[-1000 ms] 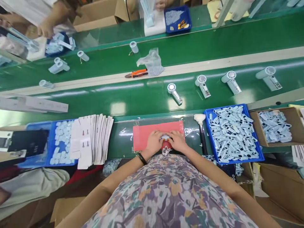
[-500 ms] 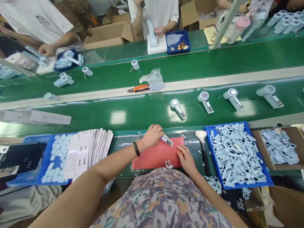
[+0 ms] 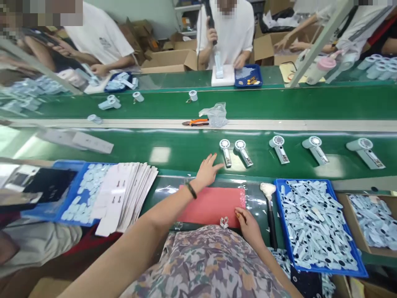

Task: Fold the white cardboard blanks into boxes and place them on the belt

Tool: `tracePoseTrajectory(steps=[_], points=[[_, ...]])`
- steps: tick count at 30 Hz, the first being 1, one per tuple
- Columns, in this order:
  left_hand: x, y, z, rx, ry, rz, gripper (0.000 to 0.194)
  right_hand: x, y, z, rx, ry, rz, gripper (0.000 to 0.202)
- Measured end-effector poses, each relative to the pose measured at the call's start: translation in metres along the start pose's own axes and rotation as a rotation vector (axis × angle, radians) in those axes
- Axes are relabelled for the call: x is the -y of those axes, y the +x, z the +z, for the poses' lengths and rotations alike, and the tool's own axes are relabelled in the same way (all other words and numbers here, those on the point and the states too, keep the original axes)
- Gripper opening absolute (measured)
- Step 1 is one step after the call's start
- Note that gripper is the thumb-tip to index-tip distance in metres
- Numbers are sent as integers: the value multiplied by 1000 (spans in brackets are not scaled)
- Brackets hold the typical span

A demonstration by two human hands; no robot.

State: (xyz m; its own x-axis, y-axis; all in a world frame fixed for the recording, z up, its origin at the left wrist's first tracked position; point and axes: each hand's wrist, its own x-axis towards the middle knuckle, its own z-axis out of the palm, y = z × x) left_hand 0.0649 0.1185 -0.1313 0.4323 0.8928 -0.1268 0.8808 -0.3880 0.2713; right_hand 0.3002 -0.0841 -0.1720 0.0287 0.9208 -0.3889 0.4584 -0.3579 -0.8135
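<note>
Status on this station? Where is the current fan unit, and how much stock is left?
Done: five small fans lie on the green belt; the leftmost fan sits just off the left hand, which is open and empty. In hand: nothing; the right hand rests on the red mat. Left: the blue tray and the cardboard box are full of parts.

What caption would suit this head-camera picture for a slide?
Left hand open beside a small white handheld fan on the green conveyor belt; right hand rests on a red rectangular mat.
</note>
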Motion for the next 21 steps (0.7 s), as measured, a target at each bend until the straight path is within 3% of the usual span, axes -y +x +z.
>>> tracePoseTrajectory(steps=[3, 5, 7, 9, 12, 14, 18, 21], points=[[33, -105, 0, -47, -29, -229, 56, -8, 2, -4, 100, -49, -46, 42], [64, -167, -12, -105, 10, -462, 59, -15, 8, -3, 141, -90, -60, 44], [98, -218, -32, -170, 64, -667, 67, -20, 17, 3, 173, -111, -68, 45], [130, -255, -52, -204, 114, -842, 74, -19, 24, 15, 200, -111, -72, 47], [168, -285, -67, -194, 132, -1063, 78, -6, 27, 41, 230, -113, -87, 48], [184, -295, -66, -170, 106, -1109, 72, 8, 25, 63, 261, -111, -104, 48], [195, -316, -62, -162, 55, -963, 57, 47, 26, 112, 333, -62, -132, 49], [193, -335, -65, -204, 49, -821, 46, 92, 32, 150, 386, 32, -113, 50]])
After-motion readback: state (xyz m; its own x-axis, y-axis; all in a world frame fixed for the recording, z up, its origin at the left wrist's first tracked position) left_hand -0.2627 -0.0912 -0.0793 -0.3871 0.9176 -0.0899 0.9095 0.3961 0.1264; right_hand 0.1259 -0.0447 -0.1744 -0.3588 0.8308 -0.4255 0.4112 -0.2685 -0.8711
